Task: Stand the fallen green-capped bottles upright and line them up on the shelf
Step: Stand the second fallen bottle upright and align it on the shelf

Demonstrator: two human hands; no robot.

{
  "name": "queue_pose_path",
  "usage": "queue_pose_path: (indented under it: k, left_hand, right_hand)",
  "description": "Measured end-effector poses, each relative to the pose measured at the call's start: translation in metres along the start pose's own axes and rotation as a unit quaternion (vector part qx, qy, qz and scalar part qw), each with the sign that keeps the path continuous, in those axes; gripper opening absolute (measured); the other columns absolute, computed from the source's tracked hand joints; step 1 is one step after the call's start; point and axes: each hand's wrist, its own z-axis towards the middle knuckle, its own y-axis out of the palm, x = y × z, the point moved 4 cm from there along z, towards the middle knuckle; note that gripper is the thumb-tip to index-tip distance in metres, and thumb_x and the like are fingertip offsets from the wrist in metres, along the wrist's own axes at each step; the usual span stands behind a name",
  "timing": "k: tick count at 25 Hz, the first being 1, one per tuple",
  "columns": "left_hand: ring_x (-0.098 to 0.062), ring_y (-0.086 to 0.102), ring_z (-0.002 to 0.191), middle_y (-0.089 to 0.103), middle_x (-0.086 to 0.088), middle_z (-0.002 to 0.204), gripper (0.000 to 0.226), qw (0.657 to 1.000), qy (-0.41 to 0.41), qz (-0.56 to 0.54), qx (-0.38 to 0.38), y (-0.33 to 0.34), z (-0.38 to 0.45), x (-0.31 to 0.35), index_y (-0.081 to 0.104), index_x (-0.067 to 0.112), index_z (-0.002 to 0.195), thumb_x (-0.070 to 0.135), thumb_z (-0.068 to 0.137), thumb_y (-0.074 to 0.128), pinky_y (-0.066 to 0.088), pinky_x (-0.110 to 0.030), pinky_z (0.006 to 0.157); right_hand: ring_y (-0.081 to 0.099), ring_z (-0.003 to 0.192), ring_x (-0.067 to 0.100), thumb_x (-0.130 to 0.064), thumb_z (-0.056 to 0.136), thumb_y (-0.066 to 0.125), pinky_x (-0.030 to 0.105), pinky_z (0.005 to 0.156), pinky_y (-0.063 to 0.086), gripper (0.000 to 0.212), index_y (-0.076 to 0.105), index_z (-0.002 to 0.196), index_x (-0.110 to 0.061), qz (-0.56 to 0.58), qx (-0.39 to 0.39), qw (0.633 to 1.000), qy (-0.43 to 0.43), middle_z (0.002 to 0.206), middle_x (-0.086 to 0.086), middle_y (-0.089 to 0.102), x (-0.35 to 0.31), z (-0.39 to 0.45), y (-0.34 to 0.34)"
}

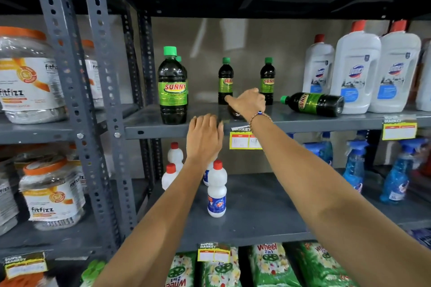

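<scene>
Dark green-capped bottles with green labels stand on the grey middle shelf [291, 121]. A large one [172, 86] is upright at the front left, with another close behind it. Two smaller ones [225, 80] [267, 79] are upright at the back. One bottle [312, 103] lies on its side at the right, cap pointing left. My right hand [248, 102] reaches over the shelf, fingers curled on a dark bottle [235, 113] lying low beneath it; most of that bottle is hidden. My left hand [204, 137] rests at the shelf's front edge, holding nothing.
White red-capped jugs [356, 70] stand right of the fallen bottle. Grey slotted uprights [70, 77] stand at the left, with jars [28, 74] beyond them. Small white bottles [217, 189] and blue spray bottles [354, 168] fill the shelf below. Yellow price tags [245, 140] hang on the shelf edge.
</scene>
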Motion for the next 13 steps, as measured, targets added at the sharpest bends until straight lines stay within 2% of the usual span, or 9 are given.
queue_pose_path:
  k: [2,4,7,9,11,13]
  left_hand:
    - [-0.026,0.062,0.092,0.068,-0.007,0.098,0.04,0.999,0.001,0.032,-0.006,0.005,-0.002,-0.001,0.062,0.011,0.1,0.033,0.099,0.029,0.043,-0.04,0.095]
    - [-0.027,0.059,0.092,0.066,-0.007,0.1,0.039,0.999,0.005,0.033,0.005,0.008,-0.004,-0.002,0.061,0.011,0.1,0.033,0.1,0.028,0.04,-0.039,0.092]
    - [-0.029,0.059,0.096,0.065,-0.009,0.106,0.035,0.998,0.014,0.036,0.053,0.014,-0.009,-0.001,0.06,0.008,0.107,0.031,0.099,0.034,0.037,-0.041,0.098]
    - [-0.03,0.059,0.1,0.064,-0.01,0.109,0.035,0.996,0.009,0.034,0.078,0.018,-0.011,-0.003,0.059,0.006,0.112,0.03,0.098,0.038,0.033,-0.041,0.103]
    - [-0.03,0.058,0.102,0.064,-0.011,0.111,0.036,0.996,0.004,0.031,0.084,0.019,-0.011,-0.003,0.059,0.006,0.113,0.031,0.097,0.039,0.032,-0.042,0.104]
    - [-0.03,0.058,0.101,0.064,-0.011,0.111,0.036,0.996,0.004,0.04,0.083,0.02,-0.012,-0.003,0.059,0.006,0.112,0.032,0.097,0.039,0.035,-0.042,0.101]
  right_hand:
    - [0.058,0.112,0.031,-0.063,0.078,0.051,0.03,0.079,0.043,0.077,0.055,0.121,0.0,-0.016,-0.053,0.998,-0.019,0.119,0.009,0.061,0.009,0.004,-0.018]
    - [0.059,0.109,0.03,-0.055,0.079,0.052,0.03,0.08,0.044,0.061,0.06,0.114,-0.005,-0.017,-0.134,0.991,-0.013,0.111,0.007,0.061,0.022,0.008,-0.038]
    - [0.06,0.083,0.028,-0.034,0.078,0.054,0.034,0.078,0.05,0.028,0.057,0.085,-0.008,-0.018,-0.234,0.972,0.002,0.098,0.012,0.061,0.031,0.01,-0.063]
    - [0.054,0.07,0.024,-0.028,0.081,0.054,0.033,0.071,0.046,0.021,0.053,0.081,-0.008,-0.077,-0.242,0.967,-0.019,0.088,0.011,0.056,0.024,0.014,-0.066]
    - [0.057,0.081,0.026,-0.032,0.083,0.057,0.032,0.074,0.046,0.025,0.057,0.093,-0.009,-0.169,-0.213,0.96,-0.06,0.097,0.01,0.06,0.013,0.016,-0.058]
    - [0.06,0.104,0.031,-0.035,0.08,0.059,0.036,0.083,0.049,0.037,0.061,0.109,-0.012,-0.204,-0.175,0.96,-0.08,0.12,0.011,0.061,0.007,0.021,-0.04]
